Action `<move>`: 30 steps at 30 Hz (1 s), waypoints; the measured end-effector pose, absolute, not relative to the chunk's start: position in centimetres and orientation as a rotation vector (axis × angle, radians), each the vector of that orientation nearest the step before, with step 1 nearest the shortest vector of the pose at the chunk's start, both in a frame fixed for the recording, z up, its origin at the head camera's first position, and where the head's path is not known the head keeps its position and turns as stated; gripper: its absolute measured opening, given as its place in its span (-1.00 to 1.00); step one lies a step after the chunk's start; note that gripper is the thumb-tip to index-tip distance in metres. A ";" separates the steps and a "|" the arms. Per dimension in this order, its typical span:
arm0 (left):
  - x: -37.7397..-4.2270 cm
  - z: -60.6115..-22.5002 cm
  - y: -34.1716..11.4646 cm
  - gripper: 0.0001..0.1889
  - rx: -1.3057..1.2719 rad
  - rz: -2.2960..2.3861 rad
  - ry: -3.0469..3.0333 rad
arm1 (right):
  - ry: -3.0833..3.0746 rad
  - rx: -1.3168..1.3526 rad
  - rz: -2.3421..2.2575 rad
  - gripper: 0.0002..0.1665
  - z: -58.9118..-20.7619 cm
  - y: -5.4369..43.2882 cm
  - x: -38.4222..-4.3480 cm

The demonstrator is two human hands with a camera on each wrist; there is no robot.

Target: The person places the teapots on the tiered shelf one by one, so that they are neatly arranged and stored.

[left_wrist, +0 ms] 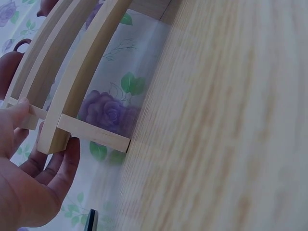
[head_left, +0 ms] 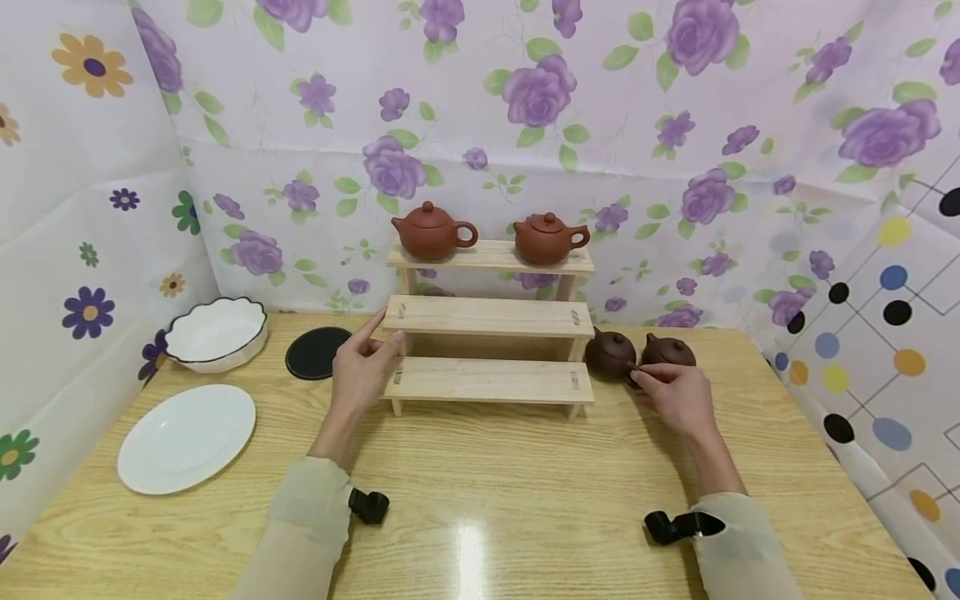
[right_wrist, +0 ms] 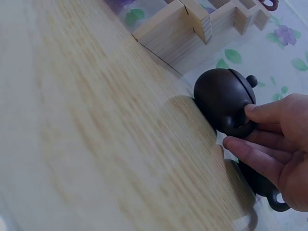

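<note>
A three-step wooden shelf (head_left: 487, 379) stands on the table, with two reddish-brown teapots, one at the left (head_left: 429, 234) and one at the right (head_left: 546, 240), on its top board. My left hand (head_left: 360, 367) holds the shelf's left end, thumb and fingers around the wood in the left wrist view. Right of the shelf, my right hand (head_left: 678, 396) pinches the handle of a dark brown teapot (right_wrist: 219, 98), whose lid is on. A second dark teapot (head_left: 667, 350) stands beside it, partly hidden behind the right hand.
On the left of the table (head_left: 480, 500) are a white scalloped bowl (head_left: 217, 333), a white oval plate (head_left: 187, 437) and a round black mat (head_left: 315, 352). Floral sheets (head_left: 465, 100) hang close behind the shelf and along both sides.
</note>
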State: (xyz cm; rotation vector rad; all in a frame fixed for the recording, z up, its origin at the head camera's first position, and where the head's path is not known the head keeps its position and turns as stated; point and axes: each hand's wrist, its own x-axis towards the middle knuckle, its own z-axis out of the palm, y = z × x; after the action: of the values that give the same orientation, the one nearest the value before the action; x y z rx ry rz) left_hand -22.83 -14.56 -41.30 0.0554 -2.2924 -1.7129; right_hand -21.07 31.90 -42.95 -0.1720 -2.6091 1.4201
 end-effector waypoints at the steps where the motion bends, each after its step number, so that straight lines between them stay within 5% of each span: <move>1: -22.8 -41.3 -14.6 -0.42 0.055 -1.715 -2.295 | -2.603 -0.174 1.425 -0.60 -43.0 31.9 -21.1; 30: -22.8 -41.6 -14.7 -0.43 0.023 -1.727 -2.291 | -2.450 -0.133 1.550 -0.58 -39.9 31.7 -20.2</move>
State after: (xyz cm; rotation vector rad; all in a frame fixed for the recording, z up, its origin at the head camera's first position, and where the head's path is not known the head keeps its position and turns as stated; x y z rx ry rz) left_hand -22.80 -14.72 -41.57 0.0226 -2.2906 -1.7271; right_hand -20.20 31.74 -39.92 -0.1327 -2.4499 1.5496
